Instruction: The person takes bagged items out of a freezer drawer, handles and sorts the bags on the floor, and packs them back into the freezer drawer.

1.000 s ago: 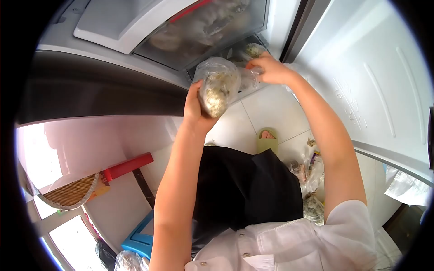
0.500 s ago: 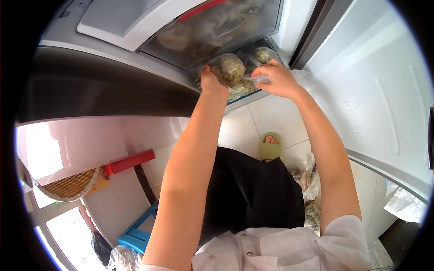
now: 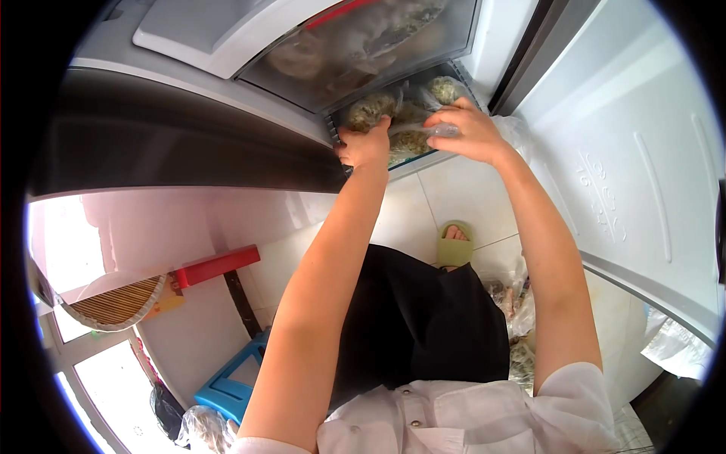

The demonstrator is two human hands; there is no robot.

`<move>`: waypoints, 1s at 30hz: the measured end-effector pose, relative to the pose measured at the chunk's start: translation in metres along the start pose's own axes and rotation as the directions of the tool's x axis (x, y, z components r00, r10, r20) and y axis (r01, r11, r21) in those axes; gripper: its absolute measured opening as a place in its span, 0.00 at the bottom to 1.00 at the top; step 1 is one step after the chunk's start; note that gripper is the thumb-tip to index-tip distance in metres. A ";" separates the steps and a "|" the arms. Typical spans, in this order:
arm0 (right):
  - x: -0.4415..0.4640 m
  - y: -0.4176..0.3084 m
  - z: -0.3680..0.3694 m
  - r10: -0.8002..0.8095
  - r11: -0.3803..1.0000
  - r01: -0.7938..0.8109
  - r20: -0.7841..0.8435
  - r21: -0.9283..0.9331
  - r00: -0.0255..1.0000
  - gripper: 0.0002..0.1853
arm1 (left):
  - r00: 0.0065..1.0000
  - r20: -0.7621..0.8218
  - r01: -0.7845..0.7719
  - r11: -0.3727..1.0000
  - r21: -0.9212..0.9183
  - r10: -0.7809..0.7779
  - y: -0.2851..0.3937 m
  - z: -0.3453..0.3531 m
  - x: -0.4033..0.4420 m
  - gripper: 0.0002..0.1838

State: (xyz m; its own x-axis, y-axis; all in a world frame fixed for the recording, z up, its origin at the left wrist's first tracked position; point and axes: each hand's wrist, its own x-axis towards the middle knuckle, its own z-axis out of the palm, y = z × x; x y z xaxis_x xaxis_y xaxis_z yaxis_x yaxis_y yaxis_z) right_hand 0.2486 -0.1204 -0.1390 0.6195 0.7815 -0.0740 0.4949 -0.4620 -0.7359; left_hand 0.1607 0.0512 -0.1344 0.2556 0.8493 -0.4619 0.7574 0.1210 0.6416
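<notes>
An open fridge drawer holds clear plastic bags of pale green, lumpy food that I cannot identify. At the drawer's left side, my left hand has its thumb and fingers apart against one bagged clump. My right hand is closed on the gathered plastic of a clear bag, whose greenish contents show in the middle of the drawer. Behind my right fingers sits another bagged clump in the back right corner. My hands partly hide the drawer's front.
Above is a translucent freezer drawer with bags inside. The open white door stands to the right, a dark door panel to the left. Filled plastic bags lie on the floor by my leg. A blue stool stands lower left.
My left hand has shifted right and turned, its fingers now spread by the left clump. That clump has moved left and back. My right hand keeps hold of the bag plastic.
</notes>
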 end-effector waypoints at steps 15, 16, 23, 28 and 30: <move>0.000 0.005 0.005 -0.040 0.999 0.040 -0.093 -0.005 0.995 0.17 | 0.951 0.159 -0.180 0.896 -0.406 0.263 -0.035 0.044 0.110 0.39; 0.000 0.003 0.003 -0.030 0.999 0.029 -0.096 -0.013 0.995 0.17 | 0.907 0.189 -0.302 0.894 -0.330 0.376 -0.030 0.044 0.115 0.35; 0.000 0.007 0.008 -0.064 0.998 0.063 -0.129 -0.014 0.990 0.15 | 0.607 0.024 -0.596 0.435 0.675 0.794 -0.008 0.058 0.074 0.27; -0.004 -0.002 0.002 -0.052 0.998 0.048 -0.132 -0.031 0.990 0.14 | 0.182 0.620 -0.968 0.028 0.250 0.763 0.012 0.034 0.102 0.24; -0.002 0.001 0.004 -0.093 0.995 0.086 -0.139 -0.051 0.986 0.13 | 0.226 0.659 -0.952 0.020 0.305 0.718 0.024 0.041 0.104 0.21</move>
State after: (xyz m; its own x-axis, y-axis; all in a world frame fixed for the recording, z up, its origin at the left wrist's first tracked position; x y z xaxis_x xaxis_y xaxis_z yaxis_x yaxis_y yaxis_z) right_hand 0.2458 -0.1205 -0.1418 0.6496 0.7551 0.0886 0.5769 -0.4136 -0.7044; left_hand 0.2301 0.1217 -0.1924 0.9971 -0.0600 -0.0473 -0.0454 -0.9629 0.2662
